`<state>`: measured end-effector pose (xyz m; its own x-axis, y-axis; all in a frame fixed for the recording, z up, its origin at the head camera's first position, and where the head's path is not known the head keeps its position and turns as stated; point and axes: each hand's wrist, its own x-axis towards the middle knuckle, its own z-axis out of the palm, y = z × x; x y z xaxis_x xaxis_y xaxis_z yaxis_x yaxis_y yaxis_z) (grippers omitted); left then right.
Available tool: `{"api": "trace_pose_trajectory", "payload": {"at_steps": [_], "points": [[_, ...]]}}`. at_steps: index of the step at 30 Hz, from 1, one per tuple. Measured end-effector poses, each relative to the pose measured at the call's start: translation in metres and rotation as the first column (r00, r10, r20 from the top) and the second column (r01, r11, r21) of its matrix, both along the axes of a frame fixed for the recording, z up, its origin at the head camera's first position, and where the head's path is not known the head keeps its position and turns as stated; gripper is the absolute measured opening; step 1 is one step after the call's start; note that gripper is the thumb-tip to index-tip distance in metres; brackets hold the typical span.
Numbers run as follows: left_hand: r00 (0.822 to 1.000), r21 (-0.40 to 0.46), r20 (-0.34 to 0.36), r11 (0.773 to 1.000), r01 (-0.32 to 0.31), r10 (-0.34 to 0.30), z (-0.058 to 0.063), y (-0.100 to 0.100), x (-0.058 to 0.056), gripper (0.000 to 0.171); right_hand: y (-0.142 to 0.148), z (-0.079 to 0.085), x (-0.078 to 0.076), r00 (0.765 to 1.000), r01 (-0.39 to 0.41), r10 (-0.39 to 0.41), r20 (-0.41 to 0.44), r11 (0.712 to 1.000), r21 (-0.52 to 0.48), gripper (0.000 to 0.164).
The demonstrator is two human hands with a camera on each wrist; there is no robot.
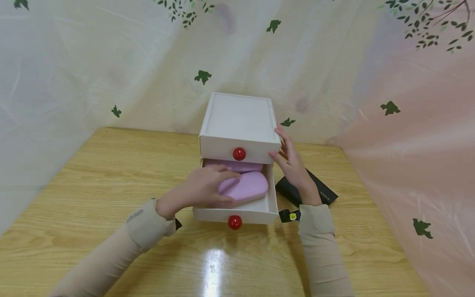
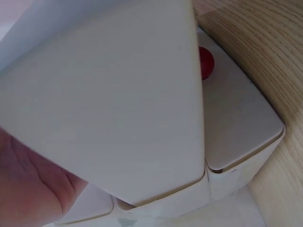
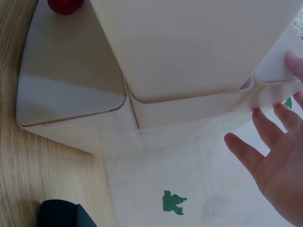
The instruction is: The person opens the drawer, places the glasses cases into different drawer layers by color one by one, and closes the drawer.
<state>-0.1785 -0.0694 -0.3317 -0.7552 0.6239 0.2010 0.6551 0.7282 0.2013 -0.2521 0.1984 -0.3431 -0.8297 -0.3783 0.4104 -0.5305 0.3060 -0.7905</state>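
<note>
A white drawer unit (image 1: 239,117) stands on the table with its middle drawer (image 1: 272,198) pulled out. Inside that drawer lies a lilac glasses case (image 1: 250,185), whose left end my left hand (image 1: 205,185) grips between fingers and thumb. Behind it shows part of a second purple case (image 1: 245,166), mostly under the top drawer. My right hand (image 1: 293,165) rests against the right side of the unit's top level, thumb near the front corner. In the right wrist view, the fingers of the right hand (image 3: 284,161) are spread. The drawer's front hides the lilac case from both wrist views.
A black case (image 1: 319,187) lies on the table to the right, partly behind my right wrist. Red round knobs (image 1: 239,154) stick out from the drawer fronts. The closed bottom drawer (image 2: 241,109) sits below the pulled-out one. A patterned curtain (image 1: 148,74) hangs behind the table.
</note>
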Motion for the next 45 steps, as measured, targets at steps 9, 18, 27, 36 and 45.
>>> {"api": "trace_pose_trajectory", "payload": {"at_steps": [9,18,27,36,45], "points": [[0.998,0.1,-0.05,0.994,0.043,-0.038,0.01,-0.01,0.011,0.053,0.0,0.0,-0.001,1.0,-0.001,0.001,0.002,1.0,0.001,0.062],[0.998,0.28,0.009,0.959,0.052,-0.057,0.018,-0.021,0.03,0.045,0.0,-0.001,-0.001,1.0,-0.015,0.015,0.006,1.0,-0.001,0.062],[0.992,0.387,0.094,0.921,0.038,-0.08,0.018,-0.021,0.044,0.039,0.001,-0.002,-0.001,1.0,-0.006,0.006,0.008,1.0,0.006,0.062],[0.98,0.568,0.154,0.823,0.019,-0.129,0.003,-0.016,0.057,0.024,0.001,-0.003,-0.001,1.0,-0.009,0.009,0.009,1.0,0.001,0.062],[0.968,0.676,0.211,0.736,-0.045,-0.135,-0.012,-0.008,0.07,0.02,0.0,-0.001,0.0,1.0,-0.016,0.016,0.007,1.0,-0.011,0.062]]}}
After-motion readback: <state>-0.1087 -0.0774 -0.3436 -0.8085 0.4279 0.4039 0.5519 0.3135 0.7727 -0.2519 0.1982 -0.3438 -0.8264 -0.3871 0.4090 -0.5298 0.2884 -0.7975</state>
